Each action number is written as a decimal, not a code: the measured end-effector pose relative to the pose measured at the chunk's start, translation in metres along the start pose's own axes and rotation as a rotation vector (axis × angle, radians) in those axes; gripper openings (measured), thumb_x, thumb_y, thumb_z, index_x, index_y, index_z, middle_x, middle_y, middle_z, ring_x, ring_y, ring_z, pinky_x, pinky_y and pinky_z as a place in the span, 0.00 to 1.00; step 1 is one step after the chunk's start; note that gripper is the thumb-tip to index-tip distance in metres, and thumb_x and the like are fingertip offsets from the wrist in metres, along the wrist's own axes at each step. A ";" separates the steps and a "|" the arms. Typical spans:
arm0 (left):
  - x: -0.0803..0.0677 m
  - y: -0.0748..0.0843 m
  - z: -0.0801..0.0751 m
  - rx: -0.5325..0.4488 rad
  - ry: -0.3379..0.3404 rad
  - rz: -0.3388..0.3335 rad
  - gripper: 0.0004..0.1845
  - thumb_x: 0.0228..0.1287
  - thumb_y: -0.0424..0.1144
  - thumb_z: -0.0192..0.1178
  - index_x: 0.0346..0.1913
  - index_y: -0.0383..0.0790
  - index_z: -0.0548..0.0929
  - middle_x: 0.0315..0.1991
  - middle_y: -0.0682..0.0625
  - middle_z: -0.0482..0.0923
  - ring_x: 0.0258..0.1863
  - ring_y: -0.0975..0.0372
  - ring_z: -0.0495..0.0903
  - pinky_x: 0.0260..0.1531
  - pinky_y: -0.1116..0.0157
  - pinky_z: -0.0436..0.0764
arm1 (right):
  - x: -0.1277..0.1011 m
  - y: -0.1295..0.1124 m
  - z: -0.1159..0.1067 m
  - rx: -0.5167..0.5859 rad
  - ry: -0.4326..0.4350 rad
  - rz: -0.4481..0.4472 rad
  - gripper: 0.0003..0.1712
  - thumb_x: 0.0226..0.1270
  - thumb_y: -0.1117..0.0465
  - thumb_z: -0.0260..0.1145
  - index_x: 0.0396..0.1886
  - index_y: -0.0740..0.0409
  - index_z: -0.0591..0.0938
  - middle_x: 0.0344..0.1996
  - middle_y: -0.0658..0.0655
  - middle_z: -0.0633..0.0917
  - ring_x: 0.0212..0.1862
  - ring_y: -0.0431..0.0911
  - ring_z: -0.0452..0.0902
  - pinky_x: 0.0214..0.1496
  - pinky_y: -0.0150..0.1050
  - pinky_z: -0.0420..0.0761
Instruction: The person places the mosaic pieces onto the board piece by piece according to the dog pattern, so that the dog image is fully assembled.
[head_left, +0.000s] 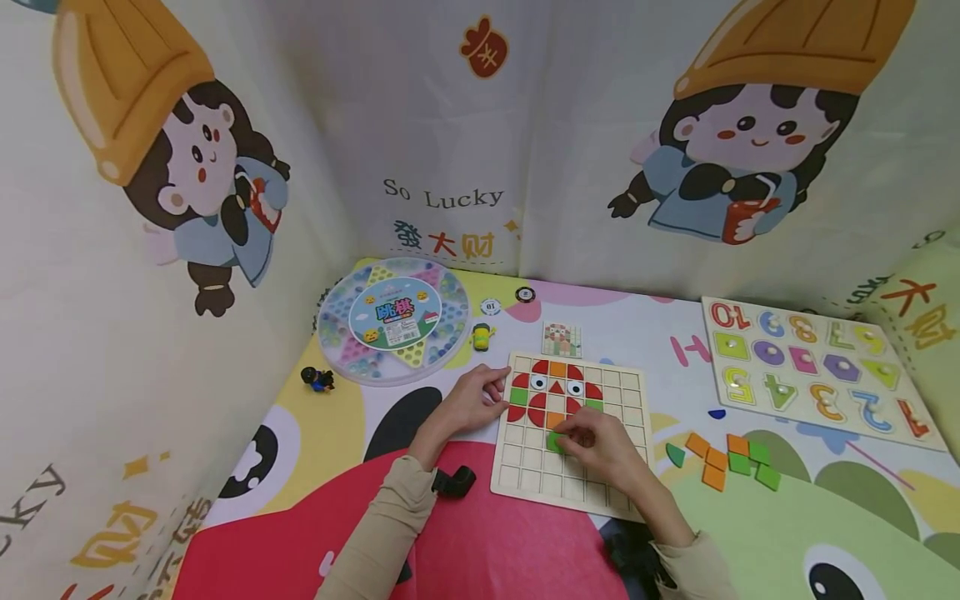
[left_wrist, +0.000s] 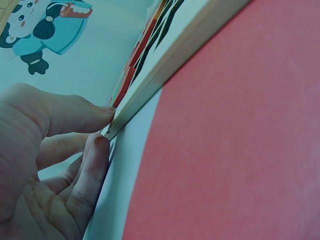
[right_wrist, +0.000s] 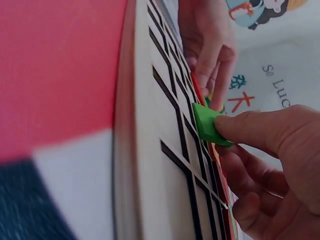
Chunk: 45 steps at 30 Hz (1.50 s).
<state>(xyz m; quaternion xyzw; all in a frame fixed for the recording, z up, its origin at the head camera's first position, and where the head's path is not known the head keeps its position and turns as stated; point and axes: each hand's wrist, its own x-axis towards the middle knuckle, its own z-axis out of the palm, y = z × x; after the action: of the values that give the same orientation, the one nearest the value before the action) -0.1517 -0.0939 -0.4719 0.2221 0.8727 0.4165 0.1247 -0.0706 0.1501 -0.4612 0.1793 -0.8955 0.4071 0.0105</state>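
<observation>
Two big boards flank the wooden grid board: a round Chinese checkers set and a number puzzle. Left hand pinches the grid board's edge; right hand pinches a green tile over its cells. Loose tiles lie nearby.

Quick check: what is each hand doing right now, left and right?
Left hand: fingers pinch the left edge of the wooden grid board.
Right hand: pinches a green piece over the board.
</observation>
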 end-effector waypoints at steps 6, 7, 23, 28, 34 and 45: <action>0.000 -0.001 0.001 -0.006 0.000 0.009 0.32 0.62 0.32 0.67 0.68 0.33 0.71 0.38 0.51 0.72 0.37 0.64 0.75 0.37 0.73 0.79 | 0.000 -0.003 0.006 -0.113 0.028 0.049 0.07 0.52 0.63 0.79 0.32 0.52 0.90 0.30 0.43 0.78 0.30 0.36 0.71 0.31 0.31 0.75; 0.000 -0.001 0.001 -0.008 0.000 0.012 0.31 0.61 0.32 0.67 0.68 0.32 0.72 0.38 0.51 0.72 0.37 0.64 0.75 0.37 0.73 0.79 | 0.000 -0.003 0.007 -0.122 0.030 0.055 0.07 0.52 0.63 0.79 0.32 0.52 0.90 0.30 0.43 0.78 0.30 0.37 0.70 0.31 0.31 0.74; -0.001 -0.002 0.000 -0.013 -0.004 -0.001 0.33 0.62 0.33 0.67 0.69 0.34 0.71 0.39 0.52 0.72 0.36 0.65 0.75 0.36 0.72 0.79 | -0.001 -0.001 0.008 -0.174 0.056 0.005 0.08 0.49 0.60 0.81 0.30 0.49 0.90 0.30 0.41 0.81 0.30 0.36 0.72 0.32 0.31 0.75; -0.001 -0.001 0.000 -0.017 -0.006 -0.009 0.33 0.62 0.34 0.67 0.69 0.35 0.71 0.39 0.52 0.72 0.37 0.64 0.74 0.36 0.72 0.79 | -0.004 0.004 -0.005 -0.148 0.121 -0.052 0.08 0.51 0.62 0.79 0.32 0.52 0.90 0.28 0.41 0.82 0.29 0.35 0.73 0.31 0.31 0.77; -0.001 0.000 -0.001 -0.010 0.001 -0.009 0.33 0.61 0.33 0.67 0.69 0.34 0.71 0.39 0.51 0.72 0.36 0.64 0.74 0.36 0.72 0.79 | -0.012 0.017 -0.034 -0.177 0.231 0.000 0.07 0.53 0.67 0.77 0.33 0.56 0.89 0.29 0.45 0.83 0.27 0.36 0.71 0.26 0.31 0.72; -0.001 -0.002 0.001 -0.026 0.007 -0.005 0.32 0.61 0.33 0.67 0.69 0.34 0.71 0.39 0.51 0.73 0.37 0.64 0.75 0.37 0.72 0.79 | -0.053 0.054 -0.101 -0.231 0.440 0.042 0.14 0.46 0.76 0.76 0.35 0.65 0.88 0.29 0.59 0.84 0.25 0.30 0.70 0.24 0.23 0.68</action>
<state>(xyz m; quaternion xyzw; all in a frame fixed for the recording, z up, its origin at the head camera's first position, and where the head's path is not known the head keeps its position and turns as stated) -0.1507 -0.0949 -0.4735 0.2168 0.8683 0.4281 0.1256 -0.0518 0.2732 -0.4420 0.0652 -0.9158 0.3314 0.2174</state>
